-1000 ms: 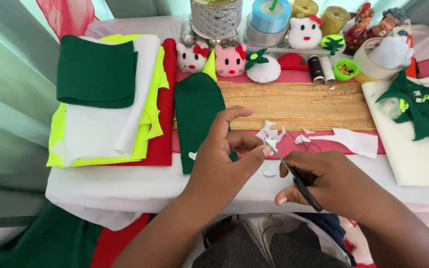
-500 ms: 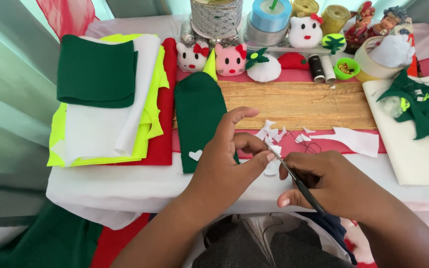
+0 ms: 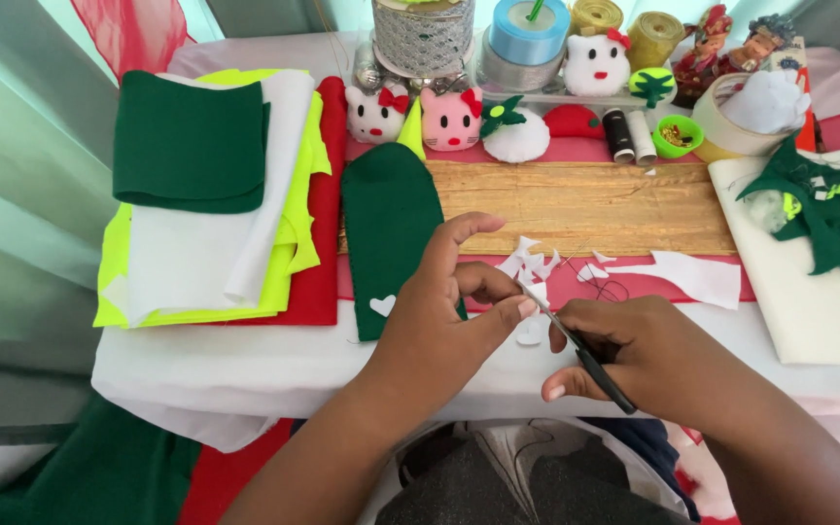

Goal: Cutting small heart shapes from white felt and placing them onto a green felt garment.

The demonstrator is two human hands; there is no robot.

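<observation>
Left hand point(image 3: 439, 321): a small white felt piece point(image 3: 533, 331) is pinched between thumb and fingertips, just beside the right hand.
Right hand point(image 3: 648, 355): clenched on small black-handled scissors point(image 3: 576, 345), blades met at the piece.
Cutting: best done in short snips, the piece being turned rather than the blades.
Scraps point(image 3: 537, 262): white offcuts are scattered on the table point(image 3: 274, 365) just beyond both hands.

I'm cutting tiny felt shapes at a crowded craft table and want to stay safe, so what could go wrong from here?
1. The left hand pinches a small white felt piece right at the blades of the black-handled scissors in the right hand; a fingertip could get nicked.
2. The piece is tiny, so a slip could spoil its shape.
3. The loose white felt offcuts lie near the table's front edge and might get brushed off.
</observation>
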